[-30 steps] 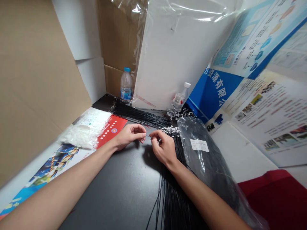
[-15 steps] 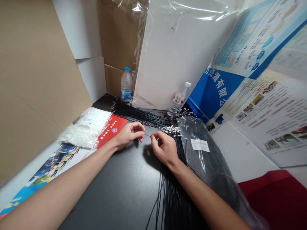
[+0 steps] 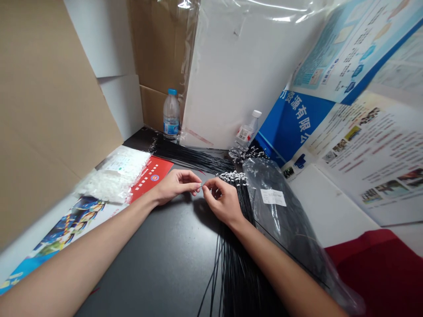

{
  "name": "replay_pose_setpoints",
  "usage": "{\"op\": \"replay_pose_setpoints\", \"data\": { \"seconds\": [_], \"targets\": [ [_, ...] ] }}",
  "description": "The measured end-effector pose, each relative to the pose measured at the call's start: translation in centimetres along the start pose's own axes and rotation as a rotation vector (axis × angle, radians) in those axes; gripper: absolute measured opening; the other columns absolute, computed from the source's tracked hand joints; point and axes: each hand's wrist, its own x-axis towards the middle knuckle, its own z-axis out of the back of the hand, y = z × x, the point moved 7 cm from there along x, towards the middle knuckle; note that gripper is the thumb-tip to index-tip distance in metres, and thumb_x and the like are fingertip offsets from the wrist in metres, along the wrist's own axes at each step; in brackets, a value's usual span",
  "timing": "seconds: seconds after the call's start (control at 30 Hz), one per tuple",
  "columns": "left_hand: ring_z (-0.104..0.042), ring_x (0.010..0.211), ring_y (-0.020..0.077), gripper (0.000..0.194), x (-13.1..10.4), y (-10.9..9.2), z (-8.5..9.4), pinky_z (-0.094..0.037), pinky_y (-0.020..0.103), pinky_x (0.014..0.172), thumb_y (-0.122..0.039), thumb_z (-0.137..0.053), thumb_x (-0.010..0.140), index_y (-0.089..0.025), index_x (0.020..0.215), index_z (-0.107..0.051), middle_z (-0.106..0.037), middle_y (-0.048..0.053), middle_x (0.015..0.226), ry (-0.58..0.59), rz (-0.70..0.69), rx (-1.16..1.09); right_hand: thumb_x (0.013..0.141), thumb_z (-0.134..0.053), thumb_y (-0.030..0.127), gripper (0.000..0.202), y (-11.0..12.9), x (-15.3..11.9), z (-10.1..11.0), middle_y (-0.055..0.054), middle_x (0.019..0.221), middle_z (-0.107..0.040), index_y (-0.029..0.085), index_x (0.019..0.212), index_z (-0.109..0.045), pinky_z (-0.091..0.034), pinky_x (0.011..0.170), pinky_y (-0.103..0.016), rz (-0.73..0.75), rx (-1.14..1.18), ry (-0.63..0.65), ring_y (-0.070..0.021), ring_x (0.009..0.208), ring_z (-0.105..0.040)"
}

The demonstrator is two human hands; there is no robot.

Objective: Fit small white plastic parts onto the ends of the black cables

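My left hand point(image 3: 178, 186) pinches a tiny white piece between thumb and forefinger, above the dark table point(image 3: 158, 259). Close beside it on the right, my right hand point(image 3: 224, 199) is closed on the end of a thin black wire, its fingertips almost touching those of my left. Under my right wrist and forearm runs a bundle of black wires point(image 3: 236, 264), with white connectors point(image 3: 234, 177) at its far end. A plastic bag of white pieces point(image 3: 115, 174) lies left of my left hand, partly over a red printed sheet point(image 3: 152, 176).
More black wires point(image 3: 194, 156) lie across the back, near a blue-capped bottle point(image 3: 171, 116) and a white-capped bottle point(image 3: 246, 132). A clear bag with a label point(image 3: 273, 197) lies to the right. Cardboard point(image 3: 49, 101) and posters stand around the table.
My hands have come closer together, narrowing the gap between their fingertips. The whole view has shifted slightly.
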Motion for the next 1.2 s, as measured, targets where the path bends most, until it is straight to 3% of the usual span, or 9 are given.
{"op": "replay_pose_setpoints", "data": {
  "seconds": [0.57,1.03,1.2],
  "targets": [
    [-0.065,0.066,0.0124,0.019,-0.09,-0.18,-0.34,-0.051,0.028,0.072,-0.024,-0.082,0.067,-0.013,0.074,-0.069,-0.071,0.002,0.067,0.019,-0.025,0.025,0.077,-0.057,0.023,0.010,-0.19,-0.08,-0.19,0.005,0.057,-0.051,0.018,0.069,-0.059,-0.029,0.045,-0.021,-0.047,0.108,-0.009,-0.0067,0.046,-0.036],
    [-0.066,0.068,0.0144,0.026,-0.10,-0.27,-0.46,-0.053,0.031,0.075,-0.031,-0.084,0.065,-0.013,0.073,-0.067,-0.071,0.003,0.069,-0.012,-0.037,0.019,0.080,-0.056,0.028,0.013,-0.43,-0.05,-0.47,0.002,0.060,-0.059,0.019,0.071,-0.059,-0.036,0.045,-0.020,-0.075,0.103,0.011,-0.0086,0.047,-0.046],
    [-0.065,0.067,0.0131,0.026,0.03,0.15,-0.16,-0.051,0.030,0.075,-0.030,-0.085,0.063,-0.013,0.074,-0.068,-0.071,0.002,0.069,-0.027,-0.025,-0.023,0.082,-0.055,0.027,0.013,-0.11,-0.11,-0.53,0.000,0.067,-0.065,0.018,0.075,-0.061,-0.040,0.049,-0.021,-0.024,0.087,0.012,-0.0094,0.052,-0.052]
  ]
}}
